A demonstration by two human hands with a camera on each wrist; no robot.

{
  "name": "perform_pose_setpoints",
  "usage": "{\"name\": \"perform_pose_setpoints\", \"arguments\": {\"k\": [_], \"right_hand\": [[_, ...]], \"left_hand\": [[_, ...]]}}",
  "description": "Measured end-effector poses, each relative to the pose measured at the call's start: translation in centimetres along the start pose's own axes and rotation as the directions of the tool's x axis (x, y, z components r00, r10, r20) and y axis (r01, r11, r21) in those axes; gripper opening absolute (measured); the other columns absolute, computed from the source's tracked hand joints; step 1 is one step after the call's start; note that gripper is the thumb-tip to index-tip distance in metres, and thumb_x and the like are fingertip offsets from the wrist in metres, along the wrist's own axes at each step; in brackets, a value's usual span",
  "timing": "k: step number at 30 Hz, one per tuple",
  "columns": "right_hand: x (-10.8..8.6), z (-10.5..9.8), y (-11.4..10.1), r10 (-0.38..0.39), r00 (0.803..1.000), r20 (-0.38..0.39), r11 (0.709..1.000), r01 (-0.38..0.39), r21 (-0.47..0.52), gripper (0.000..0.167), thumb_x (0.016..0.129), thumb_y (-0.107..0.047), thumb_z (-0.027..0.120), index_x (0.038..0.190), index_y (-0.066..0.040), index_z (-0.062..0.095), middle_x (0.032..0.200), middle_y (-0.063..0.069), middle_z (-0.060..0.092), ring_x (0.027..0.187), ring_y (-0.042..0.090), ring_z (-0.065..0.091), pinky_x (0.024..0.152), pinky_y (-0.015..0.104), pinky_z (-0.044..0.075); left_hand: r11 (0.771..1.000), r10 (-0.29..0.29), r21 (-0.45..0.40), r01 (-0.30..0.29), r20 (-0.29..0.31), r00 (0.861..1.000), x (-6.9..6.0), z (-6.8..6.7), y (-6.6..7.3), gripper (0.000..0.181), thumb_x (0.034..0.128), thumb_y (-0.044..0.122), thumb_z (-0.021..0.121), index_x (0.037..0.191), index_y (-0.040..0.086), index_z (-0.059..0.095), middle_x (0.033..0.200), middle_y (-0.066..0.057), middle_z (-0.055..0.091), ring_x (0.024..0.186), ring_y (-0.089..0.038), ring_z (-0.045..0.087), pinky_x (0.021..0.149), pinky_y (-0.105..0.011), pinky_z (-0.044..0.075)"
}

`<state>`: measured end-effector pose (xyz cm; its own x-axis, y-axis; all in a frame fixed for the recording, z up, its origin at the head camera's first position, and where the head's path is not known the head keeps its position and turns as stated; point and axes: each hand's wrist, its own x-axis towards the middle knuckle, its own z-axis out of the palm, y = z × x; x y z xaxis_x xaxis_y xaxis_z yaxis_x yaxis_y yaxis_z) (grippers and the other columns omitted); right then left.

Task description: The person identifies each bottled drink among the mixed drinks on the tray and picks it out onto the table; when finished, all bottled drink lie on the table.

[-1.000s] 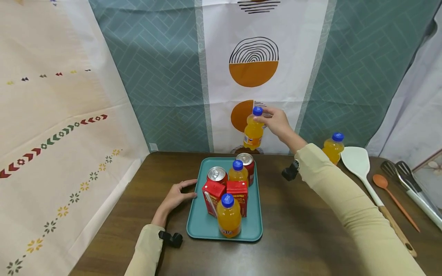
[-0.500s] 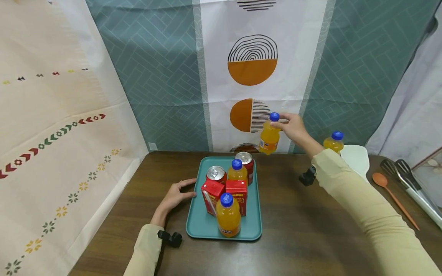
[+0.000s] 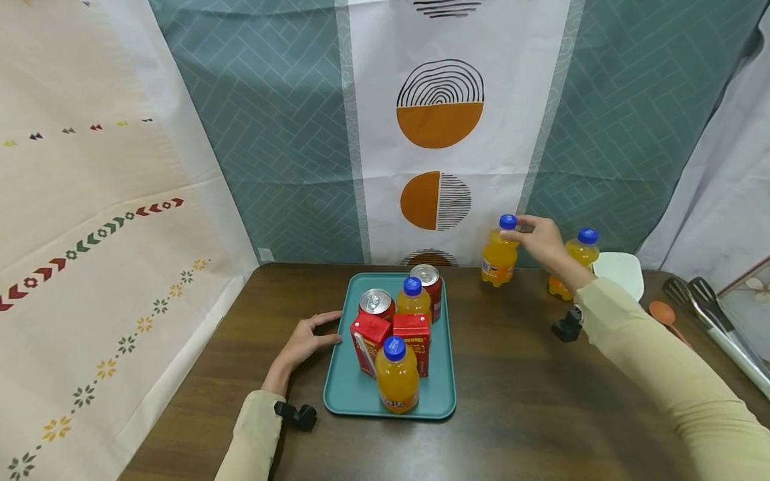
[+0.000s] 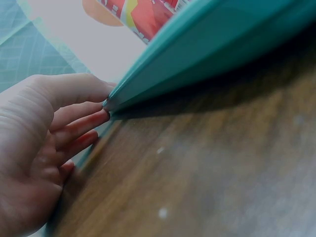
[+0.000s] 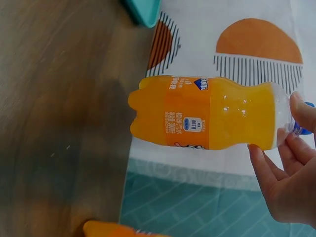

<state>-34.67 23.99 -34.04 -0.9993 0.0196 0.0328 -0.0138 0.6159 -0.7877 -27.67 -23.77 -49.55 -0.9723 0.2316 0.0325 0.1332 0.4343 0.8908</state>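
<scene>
My right hand (image 3: 544,242) grips a bottle of orange soda (image 3: 498,260) by the neck, just under its blue cap. The right wrist view shows the thumb and fingers round the neck of this orange soda bottle (image 5: 197,113). Its base is near the table's back edge, seemingly just above the surface. My left hand (image 3: 305,344) touches the left rim of the teal tray (image 3: 442,394), thumb and forefinger spread apart. In the left wrist view its fingertips meet the tray's rim (image 4: 163,64). On the tray stand two soda bottles (image 3: 398,384), two red cans (image 3: 377,304) and two red drink cartons (image 3: 412,341).
Another orange soda bottle (image 3: 581,252) stands to the right, partly behind my right wrist. Farther right lie a white turner (image 3: 619,272), an orange spoon (image 3: 663,312) and metal-handled utensils (image 3: 730,334). Printed cloths hang behind the brown table (image 3: 511,401).
My right hand has carried the soda bottle right and down, from above the tray's far end towards the other bottle at the right. The left hand has stayed at the tray's rim.
</scene>
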Motion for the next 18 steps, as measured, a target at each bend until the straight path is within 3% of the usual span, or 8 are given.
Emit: {"name": "perform_pose_setpoints", "arguments": {"k": [5, 10, 18], "right_hand": [[-0.4, -0.6, 1.0, 0.014, 1.000, 0.001, 1.000, -0.014, -0.015, 0.078, 0.093, -0.042, 0.063, 0.147, 0.006, 0.034, 0.153, 0.030, 0.032, 0.141, 0.049, 0.031, 0.113, 0.060, 0.031], [-0.7, -1.1, 1.7, 0.027, 1.000, 0.001, 0.999, -0.027, -0.024, 0.079, 0.094, -0.043, 0.061, 0.147, 0.007, 0.033, 0.152, 0.032, 0.032, 0.136, 0.051, 0.036, 0.111, 0.061, 0.034], [-1.6, -1.6, 3.5, 0.067, 0.998, -0.003, 0.997, -0.067, -0.028, 0.082, 0.095, -0.045, 0.058, 0.150, 0.007, 0.026, 0.154, 0.032, 0.026, 0.139, 0.053, 0.029, 0.111, 0.063, 0.031]], "left_hand": [[1.000, -0.011, 0.001, 0.011, 0.003, 1.000, -0.3, -0.1, 0.5, 0.051, 0.0836, 0.012, 0.074, 0.133, 0.007, 0.060, 0.142, -0.017, 0.055, 0.136, -0.038, 0.041, 0.114, -0.063, 0.028], [1.000, -0.019, -0.007, 0.019, -0.004, 1.000, -0.2, 0.1, 0.6, 0.051, 0.0839, 0.010, 0.073, 0.133, 0.006, 0.060, 0.143, -0.018, 0.054, 0.138, -0.039, 0.040, 0.115, -0.063, 0.026], [1.000, -0.014, 0.005, 0.014, -0.003, 1.000, 0.0, 0.0, 0.1, 0.052, 0.0824, 0.014, 0.075, 0.132, 0.009, 0.061, 0.141, -0.016, 0.056, 0.136, -0.037, 0.042, 0.115, -0.062, 0.028]]}}
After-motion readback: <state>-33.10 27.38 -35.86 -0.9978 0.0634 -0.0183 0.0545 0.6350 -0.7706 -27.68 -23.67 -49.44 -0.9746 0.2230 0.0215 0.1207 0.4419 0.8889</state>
